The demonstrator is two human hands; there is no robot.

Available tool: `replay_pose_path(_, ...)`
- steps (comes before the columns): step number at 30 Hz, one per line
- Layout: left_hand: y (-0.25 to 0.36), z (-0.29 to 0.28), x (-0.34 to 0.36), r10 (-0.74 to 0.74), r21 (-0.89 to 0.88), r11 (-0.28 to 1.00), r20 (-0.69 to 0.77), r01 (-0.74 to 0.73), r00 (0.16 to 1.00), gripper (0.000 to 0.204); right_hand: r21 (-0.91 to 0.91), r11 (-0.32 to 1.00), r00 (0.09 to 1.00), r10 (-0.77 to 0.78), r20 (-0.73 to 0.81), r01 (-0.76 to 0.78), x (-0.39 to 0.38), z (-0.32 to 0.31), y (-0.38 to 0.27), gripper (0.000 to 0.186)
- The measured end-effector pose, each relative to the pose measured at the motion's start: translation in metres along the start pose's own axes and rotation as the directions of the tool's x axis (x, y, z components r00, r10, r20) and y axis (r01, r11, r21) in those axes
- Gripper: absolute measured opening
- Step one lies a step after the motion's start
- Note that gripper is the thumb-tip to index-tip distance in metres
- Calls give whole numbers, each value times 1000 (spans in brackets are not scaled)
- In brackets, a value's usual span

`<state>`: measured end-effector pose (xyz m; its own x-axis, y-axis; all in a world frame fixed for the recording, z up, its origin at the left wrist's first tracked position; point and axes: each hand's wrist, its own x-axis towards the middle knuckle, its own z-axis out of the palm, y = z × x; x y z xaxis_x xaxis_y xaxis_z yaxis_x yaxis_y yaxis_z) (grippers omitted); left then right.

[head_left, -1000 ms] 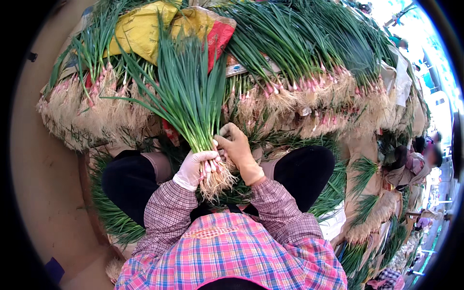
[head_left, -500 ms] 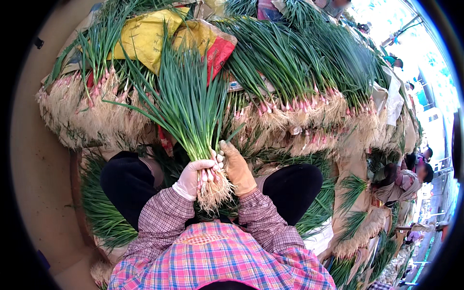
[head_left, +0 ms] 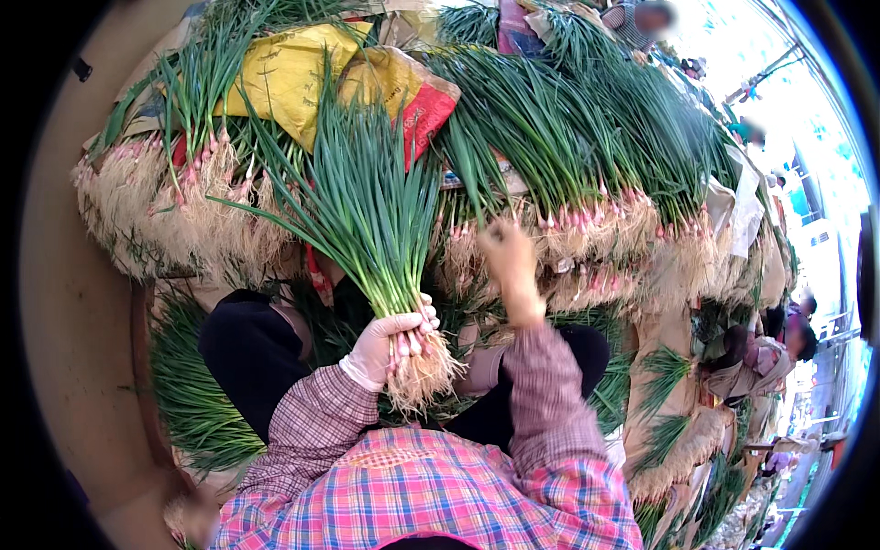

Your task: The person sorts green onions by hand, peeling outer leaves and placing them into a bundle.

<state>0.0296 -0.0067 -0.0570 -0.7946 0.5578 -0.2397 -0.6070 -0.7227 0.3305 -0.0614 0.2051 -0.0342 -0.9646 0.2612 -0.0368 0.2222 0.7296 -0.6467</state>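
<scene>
A thick bunch of green garlic (head_left: 376,211), with long flat leaves, pinkish-white bulbs and pale stringy roots, stands upright in front of me. My left hand (head_left: 380,344), in a whitish glove, is closed around it just above the bulbs, and the roots hang below. My right hand (head_left: 509,261), in a tan glove, reaches forward to the near edge of the heaped green garlic (head_left: 541,137). Motion smears its fingers; a stalk runs down to them, but whether they grip it is unclear.
Yellow and red sacks (head_left: 298,73) lie on the heap. More green garlic (head_left: 197,376) lies beside my left knee, and small bunches (head_left: 665,376) lie at the right. Another person (head_left: 761,357) sits farther right. A tan wall (head_left: 78,321) borders the left side.
My right hand has left the bunch and moved forward and right to the heap. My left hand still holds the bunch, shifted slightly right in the picture.
</scene>
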Motion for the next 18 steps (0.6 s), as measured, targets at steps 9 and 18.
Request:
replay_pose_path(9,-4,-8,5,-74,177,980,-88,88,993,26,879,217,896,-36,442,-424,-61,57,-4,13)
replay_pose_path(18,-7,-13,6,-123,244,956,-173,163,977,25,230,950,967,-169,-191,211,-74,47,-36,23)
